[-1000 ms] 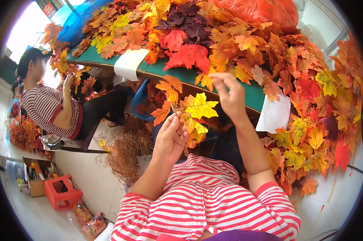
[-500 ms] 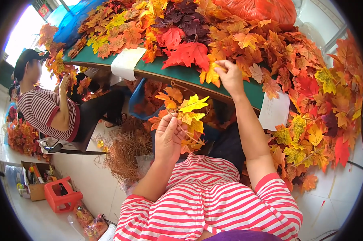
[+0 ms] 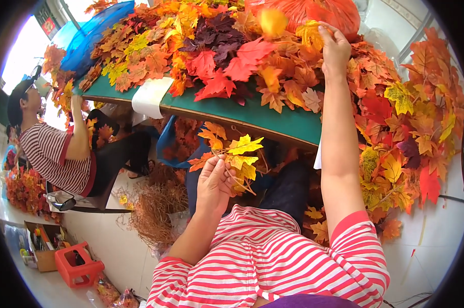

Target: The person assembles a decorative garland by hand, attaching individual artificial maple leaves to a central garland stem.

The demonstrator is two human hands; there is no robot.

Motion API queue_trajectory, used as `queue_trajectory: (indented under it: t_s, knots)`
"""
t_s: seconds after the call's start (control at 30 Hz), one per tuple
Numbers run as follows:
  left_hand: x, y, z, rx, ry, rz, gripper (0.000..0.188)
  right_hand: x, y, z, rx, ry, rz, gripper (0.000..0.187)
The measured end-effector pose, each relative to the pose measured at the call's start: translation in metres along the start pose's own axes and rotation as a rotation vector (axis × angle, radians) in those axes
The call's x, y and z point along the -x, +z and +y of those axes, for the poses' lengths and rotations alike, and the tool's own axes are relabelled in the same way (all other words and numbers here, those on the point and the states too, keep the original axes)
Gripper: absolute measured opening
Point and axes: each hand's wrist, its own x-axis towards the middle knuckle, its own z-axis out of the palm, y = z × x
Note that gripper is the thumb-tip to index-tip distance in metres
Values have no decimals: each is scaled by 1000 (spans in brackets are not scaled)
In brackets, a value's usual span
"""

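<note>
My left hand (image 3: pixel 214 185) is closed on a brown stem, with its arm bent in front of my striped shirt. Yellow artificial maple leaves (image 3: pixel 243 146) and orange ones (image 3: pixel 211 134) fan out from that stem. Stretched out over the heap on the table, my right hand (image 3: pixel 336 51) pinches a yellow-orange maple leaf (image 3: pixel 310 35) between thumb and fingers. Just left of it, a blurred yellow leaf (image 3: pixel 273 22) shows above the pile. Red maple leaves (image 3: pixel 215 84) and dark purple ones (image 3: pixel 219 35) lie near the table's front edge.
Leaves cover much of the green table (image 3: pixel 273 119), and a paper sheet (image 3: pixel 152 97) hangs over its edge. An orange-red plastic bag (image 3: pixel 324 15) stands behind. A brown stem bundle (image 3: pixel 157 208) is beside my legs. A co-worker (image 3: pixel 52 149) sits left, beyond a red stool (image 3: pixel 78 264).
My right hand has moved up and away over the heap with the yellow-orange leaf, and red leaves at the table edge have shifted. My left hand still holds its stem.
</note>
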Motion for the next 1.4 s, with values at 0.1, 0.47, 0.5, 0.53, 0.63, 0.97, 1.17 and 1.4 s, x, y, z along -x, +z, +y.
queue_trajectory:
  t_s: [0.1, 0.47, 0.5, 0.53, 0.63, 0.97, 1.17, 1.4]
  knots:
    - [-3, -1, -2, 0, -7, 4, 11, 28, -34, -2, 454, -121, -73, 13]
    - [-8, 9, -8, -68, -2, -2, 11, 119, -106, 5, 212, 464, -586, 36]
    - [-8, 9, -10, -71, -4, -23, 11, 116, -103, 7, 181, 480, -516, 36]
    - [-7, 9, -10, -78, -3, -33, 12, 114, -96, 11, 175, 488, -518, 36]
    - [-5, 7, -11, -84, 0, -60, 12, 112, -70, 24, 643, 279, -553, 34]
    - [-1, 9, -11, -102, -10, -151, 27, 178, -38, 29, 609, 81, -470, 22]
    - [-7, 12, -15, -117, -30, -202, 42, 156, -53, -7, 36, 316, -306, 12]
    - [-11, 9, -15, -224, -26, -210, 35, 160, -43, -86, 261, -324, -408, 4]
